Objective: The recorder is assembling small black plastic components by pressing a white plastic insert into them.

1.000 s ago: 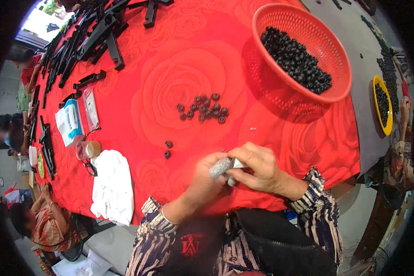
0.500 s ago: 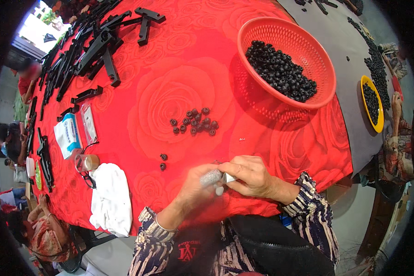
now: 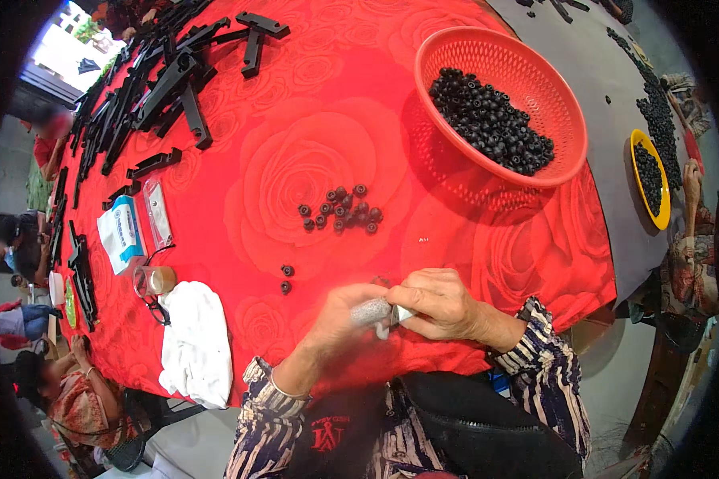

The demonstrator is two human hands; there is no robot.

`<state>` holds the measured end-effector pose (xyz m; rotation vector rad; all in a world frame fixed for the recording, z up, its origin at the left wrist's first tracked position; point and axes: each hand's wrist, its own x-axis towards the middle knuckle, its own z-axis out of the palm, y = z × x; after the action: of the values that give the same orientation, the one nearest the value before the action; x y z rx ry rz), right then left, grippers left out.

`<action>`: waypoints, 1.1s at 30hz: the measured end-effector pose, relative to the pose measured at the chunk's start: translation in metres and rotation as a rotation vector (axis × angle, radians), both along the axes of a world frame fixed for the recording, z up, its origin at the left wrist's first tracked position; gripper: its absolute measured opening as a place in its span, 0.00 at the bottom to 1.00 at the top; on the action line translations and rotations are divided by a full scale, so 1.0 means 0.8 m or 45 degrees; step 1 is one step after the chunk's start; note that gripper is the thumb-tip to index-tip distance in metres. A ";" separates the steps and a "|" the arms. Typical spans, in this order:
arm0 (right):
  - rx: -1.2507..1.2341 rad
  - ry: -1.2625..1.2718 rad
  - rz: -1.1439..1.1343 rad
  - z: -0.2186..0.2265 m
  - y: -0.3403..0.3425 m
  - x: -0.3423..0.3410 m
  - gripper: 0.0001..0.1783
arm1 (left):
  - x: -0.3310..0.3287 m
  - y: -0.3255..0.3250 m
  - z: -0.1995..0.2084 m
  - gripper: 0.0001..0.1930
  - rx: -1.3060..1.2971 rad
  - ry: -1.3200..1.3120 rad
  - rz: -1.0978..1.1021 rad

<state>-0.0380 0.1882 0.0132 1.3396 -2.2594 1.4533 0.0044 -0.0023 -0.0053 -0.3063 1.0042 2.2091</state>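
My left hand [image 3: 333, 323] and my right hand [image 3: 441, 306] meet low over the red cloth, fingers pinched together. At the left thumb is a grey speckled, rounded piece [image 3: 370, 311]; whether it is worn or held I cannot tell. A small whitish piece [image 3: 400, 314] shows at the right fingertips. The left hand is smeared by motion, and what lies between the fingers is mostly hidden. Beyond my hands, a loose group of small black ring-like parts [image 3: 341, 209] sits on the cloth. Two more black parts [image 3: 287, 279] lie nearer the left hand.
A red perforated basket [image 3: 569, 120] holding many black parts stands at the right. Black bars [image 3: 164, 88] are heaped at the far left. A white cloth [image 3: 193, 343], a cup [image 3: 161, 279] and a blue-white packet [image 3: 121, 234] lie left. A yellow plate [image 3: 663, 214] stands far right, with people around.
My hands stay together at almost the same spot, with small finger movements. The whole view has shifted slightly; the black parts and the basket lie as before.
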 end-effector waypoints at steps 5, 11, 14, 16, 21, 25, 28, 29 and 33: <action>0.019 0.118 -0.044 -0.001 -0.001 0.005 0.22 | -0.003 -0.004 0.001 0.08 0.005 -0.012 -0.065; 0.083 0.123 0.012 0.001 0.001 0.004 0.21 | -0.008 0.001 0.003 0.06 0.218 0.021 0.168; 0.030 -0.084 0.021 0.011 -0.005 0.006 0.20 | -0.007 -0.004 -0.009 0.07 0.191 0.178 0.246; -0.005 -0.213 -0.003 0.019 -0.003 0.000 0.19 | -0.004 -0.004 -0.012 0.08 0.038 0.265 0.243; 0.127 -0.285 -0.053 0.014 0.001 -0.005 0.17 | 0.000 -0.001 -0.006 0.10 -0.115 0.392 0.140; 0.204 -0.332 -0.073 0.014 -0.001 -0.002 0.16 | 0.001 0.000 -0.009 0.12 -0.084 0.399 0.188; 0.205 -0.401 -0.065 0.017 -0.001 -0.003 0.16 | 0.002 0.001 -0.011 0.12 -0.083 0.400 0.202; 0.205 -0.402 -0.065 0.015 -0.001 -0.002 0.16 | 0.003 0.001 -0.015 0.12 -0.114 0.415 0.229; 0.185 -0.401 -0.139 0.005 -0.002 -0.001 0.15 | 0.003 0.002 -0.011 0.12 -0.166 0.487 0.246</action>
<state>-0.0386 0.1868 0.0174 1.0635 -2.6322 1.5846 0.0069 -0.0007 -0.0140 -0.0368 1.3772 2.4374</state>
